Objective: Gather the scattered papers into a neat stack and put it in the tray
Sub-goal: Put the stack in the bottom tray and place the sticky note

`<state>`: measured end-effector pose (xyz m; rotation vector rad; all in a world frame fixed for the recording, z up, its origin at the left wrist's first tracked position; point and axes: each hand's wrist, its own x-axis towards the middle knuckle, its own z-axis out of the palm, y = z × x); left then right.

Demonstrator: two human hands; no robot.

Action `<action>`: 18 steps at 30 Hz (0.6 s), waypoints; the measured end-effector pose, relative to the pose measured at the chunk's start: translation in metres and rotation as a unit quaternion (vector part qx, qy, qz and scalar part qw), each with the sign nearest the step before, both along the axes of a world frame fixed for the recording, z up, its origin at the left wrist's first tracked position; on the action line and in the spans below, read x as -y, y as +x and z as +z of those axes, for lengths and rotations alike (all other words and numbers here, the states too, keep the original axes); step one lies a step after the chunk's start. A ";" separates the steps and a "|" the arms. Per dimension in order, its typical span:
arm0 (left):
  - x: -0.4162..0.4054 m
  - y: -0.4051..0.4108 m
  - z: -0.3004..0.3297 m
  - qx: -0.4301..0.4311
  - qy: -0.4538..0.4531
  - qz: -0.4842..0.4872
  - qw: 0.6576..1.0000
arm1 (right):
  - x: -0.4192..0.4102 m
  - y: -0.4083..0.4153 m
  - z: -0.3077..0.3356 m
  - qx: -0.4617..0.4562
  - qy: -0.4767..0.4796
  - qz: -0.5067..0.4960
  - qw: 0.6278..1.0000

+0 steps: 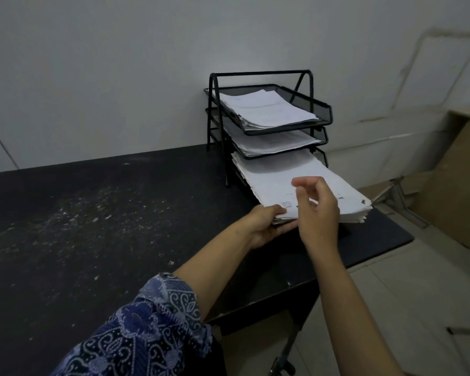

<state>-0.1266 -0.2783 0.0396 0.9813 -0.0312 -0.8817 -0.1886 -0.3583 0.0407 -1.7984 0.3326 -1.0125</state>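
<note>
A thick stack of white papers (288, 175) sticks partway out of the lowest level of a black mesh three-tier tray (320, 112) at the back right of the dark table. My left hand (266, 226) grips the stack's near left corner, thumb on top and fingers underneath. My right hand (318, 213) hovers just above the near edge of the stack with fingers loosely spread and nothing in it. The two upper tiers hold their own piles of paper (269, 107).
The black table (92, 226) has a dusty, speckled top and ends just right of the tray. Brown cardboard boxes (456, 191) stand on the tiled floor to the right. A white wall is close behind the tray.
</note>
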 end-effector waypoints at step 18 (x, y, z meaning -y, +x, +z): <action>0.019 0.031 -0.005 -0.003 -0.002 0.184 0.983 | 0.020 0.010 -0.020 0.012 0.038 -0.009 0.999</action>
